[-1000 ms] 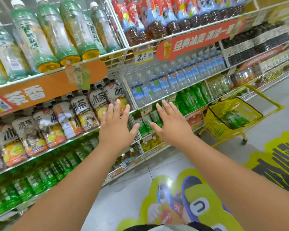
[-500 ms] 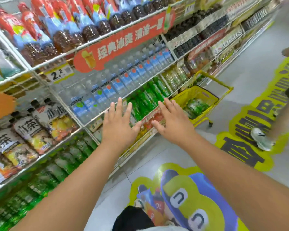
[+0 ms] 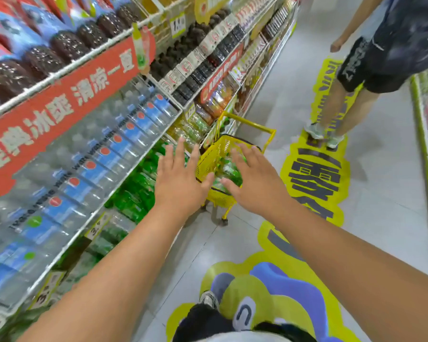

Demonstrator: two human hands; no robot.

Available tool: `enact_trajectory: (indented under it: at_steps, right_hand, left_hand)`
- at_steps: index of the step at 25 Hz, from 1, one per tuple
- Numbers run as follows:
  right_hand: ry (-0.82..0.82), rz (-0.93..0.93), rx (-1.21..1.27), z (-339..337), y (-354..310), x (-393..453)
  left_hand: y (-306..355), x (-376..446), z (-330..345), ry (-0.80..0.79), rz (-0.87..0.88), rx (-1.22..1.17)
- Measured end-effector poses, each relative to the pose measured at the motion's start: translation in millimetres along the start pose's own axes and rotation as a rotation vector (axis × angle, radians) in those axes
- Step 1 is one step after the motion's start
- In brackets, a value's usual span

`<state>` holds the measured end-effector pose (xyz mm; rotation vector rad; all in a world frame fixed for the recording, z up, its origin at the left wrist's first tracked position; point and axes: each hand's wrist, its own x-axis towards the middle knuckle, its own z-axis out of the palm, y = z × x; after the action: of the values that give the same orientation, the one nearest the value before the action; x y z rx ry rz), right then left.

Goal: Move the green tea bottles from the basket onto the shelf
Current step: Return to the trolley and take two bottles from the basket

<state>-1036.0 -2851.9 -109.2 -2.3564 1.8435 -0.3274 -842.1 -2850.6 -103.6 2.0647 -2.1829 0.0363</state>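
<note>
Ahead, both grips are spread and hold nothing: left hand (image 3: 177, 178), right hand (image 3: 253, 180), over the yellow plastic wheeled basket (image 3: 209, 156) holding green tea bottles (image 3: 229, 169). It stands on grey floor (image 3: 282, 107) beside the white wire shelf (image 3: 134, 178) edge.

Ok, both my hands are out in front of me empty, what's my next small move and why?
Probably step closer and lower your right hand into the yellow basket for a green tea bottle; both it and your left hand are open.
</note>
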Motion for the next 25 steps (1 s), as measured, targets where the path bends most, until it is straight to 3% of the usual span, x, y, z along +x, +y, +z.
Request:
enact_trajectory:
  at_steps: [9,18,25]
  right_hand:
    - [0.067,0.118,0.016,-18,118,104]
    - [-0.026,-0.023,-0.034,-51,275,200]
    - [-0.097,-0.144,0.021,-42,306,296]
  left_hand:
    - [89,160,34,0.063,0.164,-0.029]
    - [198,271,75,0.034,-0.034,-0.079]
    - [197,339,96,0.041,-0.179,-0.105]
